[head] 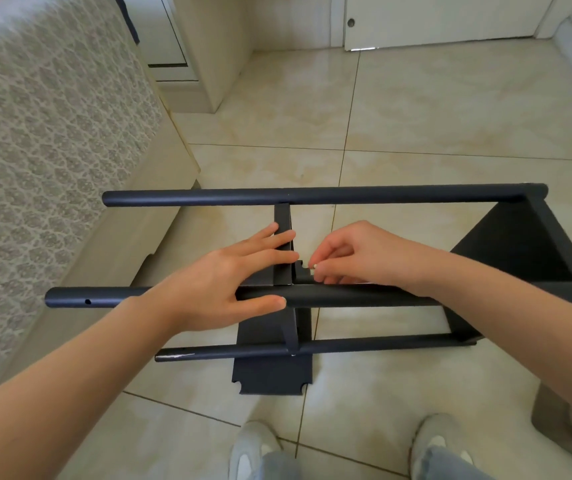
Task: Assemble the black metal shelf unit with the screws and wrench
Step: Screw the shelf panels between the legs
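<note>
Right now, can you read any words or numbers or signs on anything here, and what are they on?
None: no words, numbers or signs show on the black shelf unit, the floor tiles, the patterned cover, the white door or the shoes.
The small pale piece that the right hand pinches is too small to show any marking.

Sneakers [255,445]: pale grey-white pair, rounded toes, lighter panels on top.
Jeans [450,466]: faded light-blue denim, hems over the shoes.
Forearms [87,368]: bare.
</note>
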`<state>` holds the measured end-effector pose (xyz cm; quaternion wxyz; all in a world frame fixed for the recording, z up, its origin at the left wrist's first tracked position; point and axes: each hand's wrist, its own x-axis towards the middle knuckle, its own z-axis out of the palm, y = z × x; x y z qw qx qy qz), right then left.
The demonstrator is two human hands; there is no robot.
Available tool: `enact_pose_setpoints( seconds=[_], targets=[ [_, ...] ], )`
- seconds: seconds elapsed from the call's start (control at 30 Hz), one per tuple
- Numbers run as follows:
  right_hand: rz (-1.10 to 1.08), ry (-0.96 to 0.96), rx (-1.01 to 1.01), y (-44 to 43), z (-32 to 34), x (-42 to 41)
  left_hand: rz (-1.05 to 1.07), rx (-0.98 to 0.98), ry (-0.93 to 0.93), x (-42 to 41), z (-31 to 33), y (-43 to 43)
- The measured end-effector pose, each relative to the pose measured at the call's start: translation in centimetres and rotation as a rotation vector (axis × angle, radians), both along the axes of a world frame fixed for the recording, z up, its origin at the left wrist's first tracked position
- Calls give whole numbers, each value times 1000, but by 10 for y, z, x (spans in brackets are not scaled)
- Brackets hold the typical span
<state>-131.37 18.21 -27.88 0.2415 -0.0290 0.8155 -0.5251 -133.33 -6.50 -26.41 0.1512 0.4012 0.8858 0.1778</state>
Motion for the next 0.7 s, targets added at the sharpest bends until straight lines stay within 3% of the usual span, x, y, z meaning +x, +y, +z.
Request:
enact_pose_setpoints(
  seconds=[0.3, 0.7],
  targets=[
    [108, -268, -110, -19, -9, -23, 17, 37, -6, 3, -2, 0],
    [229, -263, -101, -21, -20, -29, -55, 30, 150, 3, 0, -2]
  ],
)
